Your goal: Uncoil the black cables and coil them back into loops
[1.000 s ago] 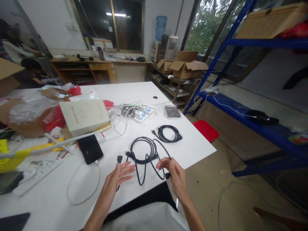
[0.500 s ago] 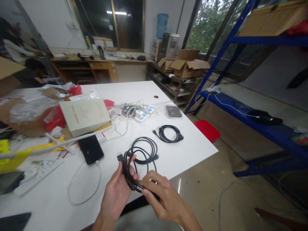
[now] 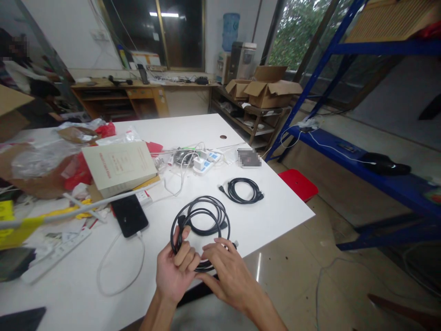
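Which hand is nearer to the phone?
Left. The left hand sits below and right of the phone in the view; the right hand is farther right, beyond the left.

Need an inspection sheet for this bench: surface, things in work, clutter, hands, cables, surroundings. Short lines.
Surface: white table, small round hole towards the far end.
Things in work: held black coil; second black coil behind it, seen partly through its loops; third black coil apart, farther right.
Clutter: book, plastic bags and phone on the left.
Hands: left hand closed around the held coil; right hand against it, grip partly hidden.
Cables: white cord plugged into the phone; power strip with plugs.
Surroundings: red stool, blue shelf, open cardboard boxes.
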`<state>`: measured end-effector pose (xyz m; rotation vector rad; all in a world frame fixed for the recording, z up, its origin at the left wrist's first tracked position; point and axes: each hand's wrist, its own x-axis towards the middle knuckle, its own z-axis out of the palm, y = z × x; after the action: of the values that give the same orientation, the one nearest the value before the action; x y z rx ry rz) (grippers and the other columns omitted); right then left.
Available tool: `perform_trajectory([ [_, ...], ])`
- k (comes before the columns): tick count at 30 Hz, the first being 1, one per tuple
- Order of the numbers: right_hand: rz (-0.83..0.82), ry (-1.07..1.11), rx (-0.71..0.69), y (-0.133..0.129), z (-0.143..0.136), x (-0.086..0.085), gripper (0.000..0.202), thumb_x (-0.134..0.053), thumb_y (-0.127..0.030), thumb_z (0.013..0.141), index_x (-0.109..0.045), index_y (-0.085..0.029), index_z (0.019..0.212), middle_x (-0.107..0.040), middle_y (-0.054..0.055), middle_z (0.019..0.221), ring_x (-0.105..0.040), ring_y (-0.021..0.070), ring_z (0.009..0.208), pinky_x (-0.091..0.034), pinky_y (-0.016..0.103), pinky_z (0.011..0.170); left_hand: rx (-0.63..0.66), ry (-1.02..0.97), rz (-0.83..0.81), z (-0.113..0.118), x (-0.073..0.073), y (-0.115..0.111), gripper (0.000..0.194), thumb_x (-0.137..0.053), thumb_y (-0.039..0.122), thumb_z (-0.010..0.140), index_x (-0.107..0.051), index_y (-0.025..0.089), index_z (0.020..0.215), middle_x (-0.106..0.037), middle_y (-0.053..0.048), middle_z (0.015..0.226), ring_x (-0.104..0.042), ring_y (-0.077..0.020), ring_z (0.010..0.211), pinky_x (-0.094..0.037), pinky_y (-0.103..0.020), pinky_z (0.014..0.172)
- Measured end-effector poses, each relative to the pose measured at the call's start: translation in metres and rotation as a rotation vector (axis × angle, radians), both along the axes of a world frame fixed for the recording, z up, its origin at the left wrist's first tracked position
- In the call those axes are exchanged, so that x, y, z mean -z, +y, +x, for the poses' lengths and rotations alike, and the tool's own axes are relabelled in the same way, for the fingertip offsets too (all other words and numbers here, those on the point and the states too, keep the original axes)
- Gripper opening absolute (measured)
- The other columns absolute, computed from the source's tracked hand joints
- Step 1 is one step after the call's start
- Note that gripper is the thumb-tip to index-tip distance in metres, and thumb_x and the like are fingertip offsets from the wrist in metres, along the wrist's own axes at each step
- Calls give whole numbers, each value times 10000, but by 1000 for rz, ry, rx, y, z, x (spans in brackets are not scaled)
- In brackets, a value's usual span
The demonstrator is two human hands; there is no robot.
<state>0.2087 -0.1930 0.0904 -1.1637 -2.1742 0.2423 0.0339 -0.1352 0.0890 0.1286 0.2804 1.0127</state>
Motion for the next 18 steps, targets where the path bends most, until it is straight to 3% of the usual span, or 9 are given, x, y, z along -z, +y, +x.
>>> perform_trajectory([
  [3, 16, -109, 6, 6, 4, 19, 43, -547, -173, 1066, -582, -192, 1083, -669, 27, 910, -642, 194, 903, -464, 425, 1143, 75, 99, 12, -1, 6, 7, 251, -645, 394, 1055, -707, 170, 959, -102, 134, 508, -24, -71, 444, -212, -234, 447],
  [5, 62, -198, 19, 11, 9, 29, 130, -509, -116, 1054, -611, -195, 1070, -633, 16, 855, -614, 193, 861, -468, 417, 1125, 92, 227, 20, 1, 7, 14, 367, -637, 521, 1039, -720, 164, 1032, -139, 134, 516, -67, -75, 450, -274, -229, 462],
  [8, 109, -245, 46, 24, 17, 36, 208, -493, -91, 1057, -638, -189, 1169, -641, 25, 900, -607, 194, 906, -443, 413, 1139, 1, 473, 78, 7, 14, 28, 558, -623, 672, 991, -711, 143, 1142, -235, 131, 522, -198, -83, 443, -386, -249, 504],
  [11, 106, -240, 71, 42, 24, 43, 201, -517, -75, 1050, -652, -198, 1135, -655, 31, 961, -607, 189, 962, -397, 430, 1173, -130, 820, 242, 10, 32, 45, 477, -703, 627, 954, -684, 161, 1053, -344, 114, 549, -388, -102, 467, -485, -294, 611],
  [14, 98, -242, 90, 62, 32, 56, 196, -541, -77, 1049, -661, -212, 1125, -668, 40, 1038, -612, 188, 1033, -348, 466, 1207, -240, 1291, 500, 5, 55, 64, 411, -659, 598, 968, -640, 191, 919, -544, 29, 660, -607, -184, 657, -533, -350, 728],
  [16, 96, -242, 92, 73, 36, 67, 198, -562, -82, 1045, -665, -220, 1141, -672, 51, 1093, -610, 200, 1105, -338, 482, 1209, -300, 1479, 576, -1, 67, 76, 390, -680, 586, 928, -655, 197, 918, -655, -39, 811, -659, -249, 830, -544, -417, 841],
  [18, 85, -230, 87, 80, 39, 77, 190, -591, -82, 1029, -666, -220, 1135, -671, 59, 1119, -604, 214, 1154, -357, 484, 1189, -356, 1574, 594, -7, 77, 85, 352, -742, 544, 851, -668, 206, 915, -680, -74, 910, -646, -303, 961, -516, -495, 962],
])
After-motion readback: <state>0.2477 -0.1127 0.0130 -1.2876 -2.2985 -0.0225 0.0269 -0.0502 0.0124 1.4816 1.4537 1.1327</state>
